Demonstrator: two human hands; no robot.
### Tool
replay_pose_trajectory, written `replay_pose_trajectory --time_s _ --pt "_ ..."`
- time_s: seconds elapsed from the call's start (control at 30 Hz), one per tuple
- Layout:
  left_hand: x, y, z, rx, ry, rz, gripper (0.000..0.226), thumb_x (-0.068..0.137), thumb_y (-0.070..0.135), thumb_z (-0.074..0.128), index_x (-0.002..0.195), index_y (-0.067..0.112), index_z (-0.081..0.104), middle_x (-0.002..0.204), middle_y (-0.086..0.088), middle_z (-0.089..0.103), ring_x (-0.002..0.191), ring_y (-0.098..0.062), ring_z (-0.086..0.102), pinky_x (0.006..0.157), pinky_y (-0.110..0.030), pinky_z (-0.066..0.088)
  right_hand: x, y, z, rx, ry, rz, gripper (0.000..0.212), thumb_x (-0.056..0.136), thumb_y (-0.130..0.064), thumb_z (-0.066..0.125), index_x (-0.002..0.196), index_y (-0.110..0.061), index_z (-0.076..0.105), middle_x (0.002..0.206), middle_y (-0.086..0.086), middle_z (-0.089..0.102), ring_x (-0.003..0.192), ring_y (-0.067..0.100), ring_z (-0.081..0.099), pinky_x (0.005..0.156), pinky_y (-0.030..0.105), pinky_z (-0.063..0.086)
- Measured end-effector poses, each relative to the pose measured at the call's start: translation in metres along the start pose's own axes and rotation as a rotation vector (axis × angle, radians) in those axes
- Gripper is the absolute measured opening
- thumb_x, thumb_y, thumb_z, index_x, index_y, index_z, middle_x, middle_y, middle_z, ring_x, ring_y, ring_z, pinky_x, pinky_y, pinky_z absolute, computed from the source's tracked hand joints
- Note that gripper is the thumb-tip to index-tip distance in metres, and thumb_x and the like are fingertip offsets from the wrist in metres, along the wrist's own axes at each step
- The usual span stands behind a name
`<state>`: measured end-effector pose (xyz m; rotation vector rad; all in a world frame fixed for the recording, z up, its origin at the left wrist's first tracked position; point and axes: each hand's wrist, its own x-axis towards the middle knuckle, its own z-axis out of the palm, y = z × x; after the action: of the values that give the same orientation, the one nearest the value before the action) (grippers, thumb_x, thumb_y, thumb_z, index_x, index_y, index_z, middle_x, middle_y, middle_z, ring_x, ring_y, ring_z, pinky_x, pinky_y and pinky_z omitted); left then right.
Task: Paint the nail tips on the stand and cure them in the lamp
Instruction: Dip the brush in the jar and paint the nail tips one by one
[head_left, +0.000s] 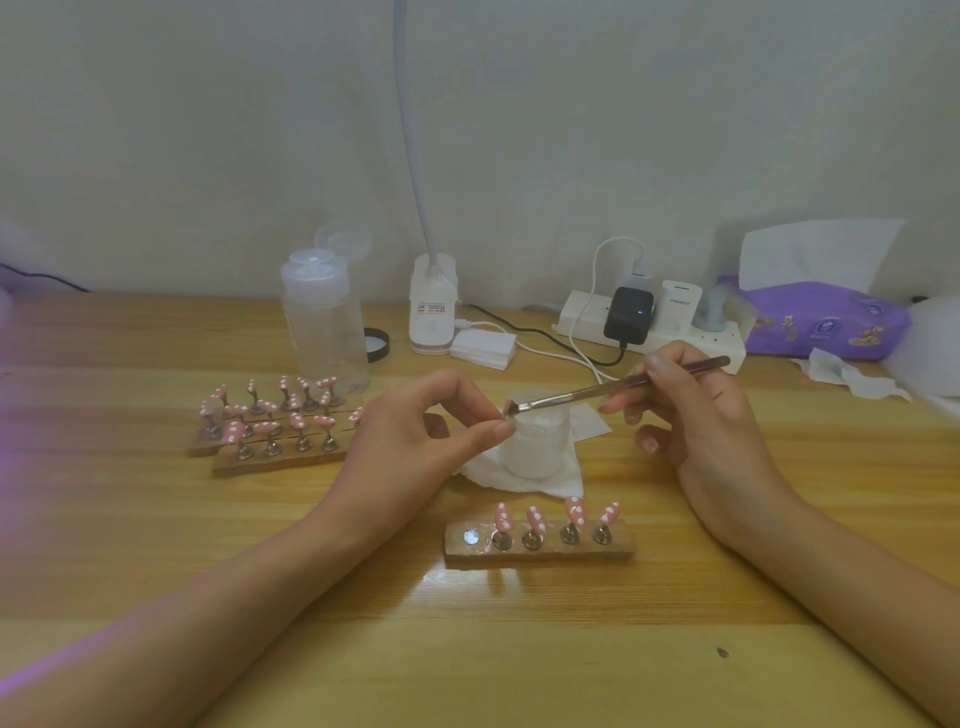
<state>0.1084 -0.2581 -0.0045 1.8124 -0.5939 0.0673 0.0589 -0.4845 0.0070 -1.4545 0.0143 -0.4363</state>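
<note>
Bristles of the brush (623, 385) meet a small piece that my left hand (415, 431) pinches between thumb and forefinger (too hidden to name for sure, though I judge it a nail tip). They meet just above the rim of the glass jar (530, 452), which stands on a tissue (545, 483). The brush's long axis runs from the bristles up and to the right into my right hand (701, 415), whose fingers are closed round the handle like a pen. Nearer to me than both hands lies the wooden stand (540, 553), lengthwise across my view. It carries four pink, white-dotted nail tips (575, 509) and has one bare magnet seat (470, 537) at its left end. That seat is on my left hand's side, so I judge the left hand the one to set the piece there. More filled stands (275, 462) lie well off to the left.
</note>
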Motion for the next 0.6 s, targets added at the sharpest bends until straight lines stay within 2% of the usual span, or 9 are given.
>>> replay_pose_trajectory --time_s 0.13,0.27,0.43,0.53,0.6 --pt "0.0002 -0.0003 0.0001 0.004 0.003 -0.009 0.012 0.079 0.030 0.081 0.075 0.023 0.071 0.084 0.010 0.073 0.049 0.000 0.045 0.053 -0.014 0.043 0.0007 0.0003 -0.0007 0.019 0.041 0.021 0.025 0.101 -0.019 0.049 0.076 -0.019 0.055 0.070 0.009 0.071 0.060 0.008 0.058 0.045 0.018 0.039" --pt "0.0000 -0.0008 -0.0003 0.001 -0.001 -0.007 0.013 0.079 0.031 0.081 0.076 0.023 0.071 0.085 0.009 0.073 0.049 -0.003 0.045 0.052 -0.014 0.042 -0.0006 -0.0014 0.0007 0.027 -0.009 -0.012 0.022 0.094 -0.029 0.055 0.073 -0.024 0.058 0.075 0.010 0.073 0.062 0.009 0.059 0.046 0.018 0.041" --pt "0.0004 -0.0007 -0.0003 0.005 -0.004 0.015 0.012 0.080 0.027 0.081 0.076 0.021 0.071 0.085 0.009 0.073 0.047 -0.001 0.043 0.052 -0.013 0.041 0.0009 0.0009 -0.0012 0.002 0.047 0.022 0.026 0.101 -0.019 0.049 0.076 -0.019 0.055 0.071 0.009 0.072 0.060 0.009 0.056 0.044 0.018 0.039" --pt "0.0005 -0.0009 -0.0005 0.007 -0.010 0.025 0.012 0.080 0.027 0.081 0.077 0.021 0.071 0.085 0.010 0.073 0.047 -0.001 0.043 0.052 -0.013 0.041 -0.0006 -0.0009 -0.0007 0.054 0.017 -0.013 0.027 0.100 -0.023 0.051 0.073 -0.024 0.056 0.073 0.009 0.073 0.061 0.009 0.058 0.045 0.018 0.040" --pt "0.0002 -0.0012 -0.0006 0.004 -0.011 0.024 0.013 0.079 0.029 0.080 0.077 0.021 0.071 0.085 0.010 0.073 0.047 -0.001 0.043 0.051 -0.013 0.041 -0.0007 -0.0002 0.0003 0.006 -0.004 -0.012 0.025 0.099 -0.025 0.052 0.074 -0.024 0.058 0.075 0.010 0.073 0.061 0.009 0.058 0.044 0.018 0.040"
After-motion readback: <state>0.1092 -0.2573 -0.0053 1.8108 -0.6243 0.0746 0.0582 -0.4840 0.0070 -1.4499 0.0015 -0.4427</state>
